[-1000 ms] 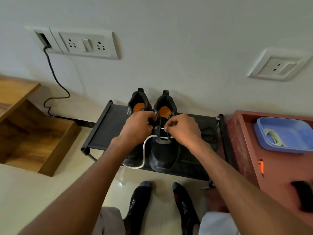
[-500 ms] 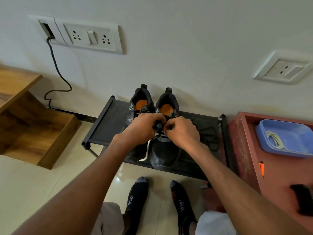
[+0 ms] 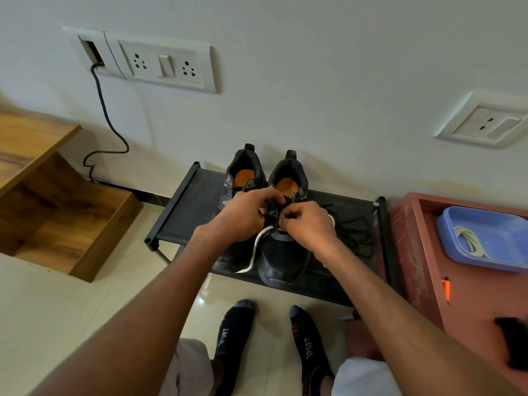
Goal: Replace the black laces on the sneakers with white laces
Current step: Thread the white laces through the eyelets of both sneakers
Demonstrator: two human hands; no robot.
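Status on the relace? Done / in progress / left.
Done: black laces lie loose on the rack right of the shoes, so at least one looks removed. In progress: left hand and right hand work the white lace at the right sneaker's eyelets; its end trails loose. Left: finishing this shoe, plus the left sneaker, whose eyelets are hidden. More white lace waits in the blue tray.

- Rack: left end bare, open from the front edge.
- Sneakers fill the rack's middle, heels at the back edge against the wall.
- Black laces lie loose on the right end.
- Red cabinet touches the rack's right edge, blocking that side.
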